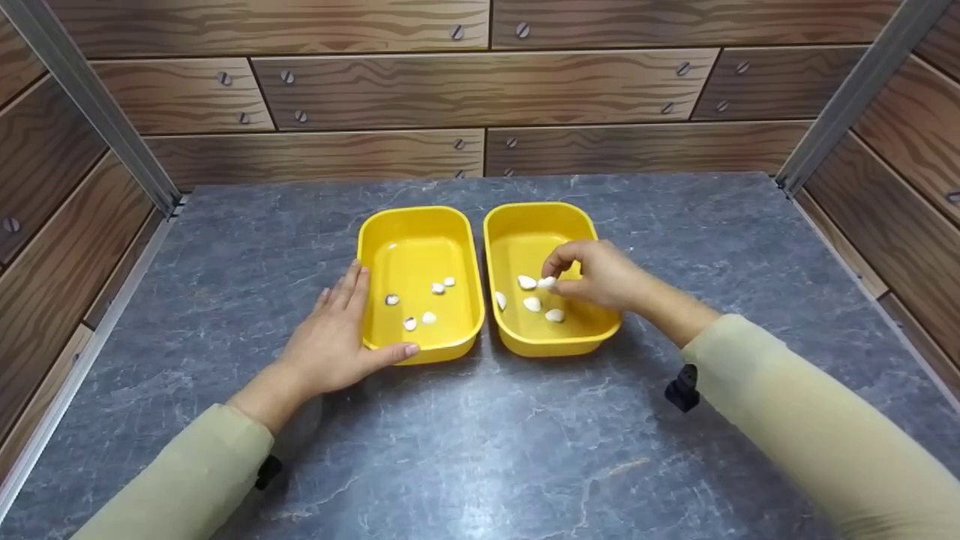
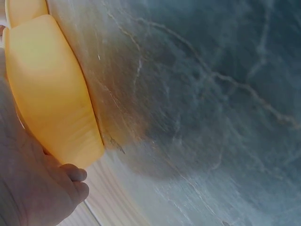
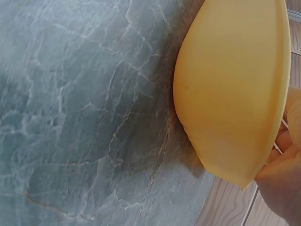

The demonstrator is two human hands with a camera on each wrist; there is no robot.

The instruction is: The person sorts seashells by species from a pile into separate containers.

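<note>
Two yellow plastic tubs stand side by side in the head view. In the right tub [image 1: 551, 348], my right hand [image 1: 600, 276] reaches over the right rim and pinches a small white pebble [image 1: 546, 283] between thumb and fingertips, low over the floor. Several other white pebbles [image 1: 532, 304] lie around it. My left hand [image 1: 334, 337] rests against the left tub [image 1: 420, 217], its fingers straight along the left rim and its thumb on the front rim. Several pebbles [image 1: 438, 288] lie in that tub, some with dark marks. Both wrist views show mostly tub walls; the pinched pebble is hidden there.
A grey marbled table [image 1: 480, 450] carries both tubs, with a narrow gap between them. Wood-patterned panels [image 1: 480, 86] rise behind and at both sides, with metal posts [image 1: 97, 97] at the back corners. A small black device [image 1: 682, 388] hangs under the right sleeve.
</note>
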